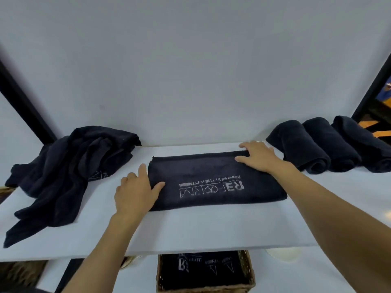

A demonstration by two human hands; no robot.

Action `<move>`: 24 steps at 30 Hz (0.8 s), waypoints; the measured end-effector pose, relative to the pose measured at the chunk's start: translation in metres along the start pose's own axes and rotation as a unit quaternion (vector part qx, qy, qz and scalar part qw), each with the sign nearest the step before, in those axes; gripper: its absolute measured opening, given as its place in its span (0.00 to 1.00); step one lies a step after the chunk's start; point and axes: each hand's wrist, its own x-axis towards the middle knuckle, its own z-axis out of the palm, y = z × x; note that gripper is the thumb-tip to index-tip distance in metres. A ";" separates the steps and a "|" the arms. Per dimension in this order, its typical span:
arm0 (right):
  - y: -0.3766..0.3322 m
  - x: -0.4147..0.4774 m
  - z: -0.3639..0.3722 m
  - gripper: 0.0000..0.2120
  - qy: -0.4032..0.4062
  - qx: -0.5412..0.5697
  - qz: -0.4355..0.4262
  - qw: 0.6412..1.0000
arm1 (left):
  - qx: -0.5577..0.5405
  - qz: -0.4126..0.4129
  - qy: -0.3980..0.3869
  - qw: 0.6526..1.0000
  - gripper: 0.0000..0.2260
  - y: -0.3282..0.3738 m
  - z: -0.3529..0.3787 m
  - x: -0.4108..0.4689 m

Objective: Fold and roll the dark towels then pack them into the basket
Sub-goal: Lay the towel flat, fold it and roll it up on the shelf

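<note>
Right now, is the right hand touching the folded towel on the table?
Touching. The head view shows the right hand resting flat on the far right corner of the folded towel.

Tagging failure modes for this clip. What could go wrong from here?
1. The left hand rests on the folded towel at its left end, and the right hand presses its far right corner. An uneven start could roll it skewed.
2. The loose pile trails to the table front edge, so a bump could drag it off.
3. The basket below already looks well filled, so the rolled towels may not fit.
</note>
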 end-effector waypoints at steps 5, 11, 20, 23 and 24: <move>-0.007 -0.005 -0.036 0.12 -0.104 0.044 0.034 0.993 | -0.206 -0.047 -0.164 0.964 0.16 -0.001 -0.019 0.043; -0.021 -0.080 -0.044 0.19 -0.322 0.240 0.091 0.911 | -0.168 0.089 0.068 0.979 0.20 0.017 -0.017 0.104; -0.037 -0.142 0.020 0.21 -0.026 0.319 0.004 0.947 | -0.279 0.104 0.023 0.954 0.22 0.044 0.028 0.026; -0.050 -0.167 0.019 0.09 -0.050 0.371 0.031 0.927 | -0.249 0.235 -0.014 0.939 0.21 0.037 0.015 -0.020; -0.055 -0.176 0.017 0.08 -0.079 0.401 0.048 0.911 | -0.260 0.301 -0.060 0.916 0.23 0.031 0.011 -0.044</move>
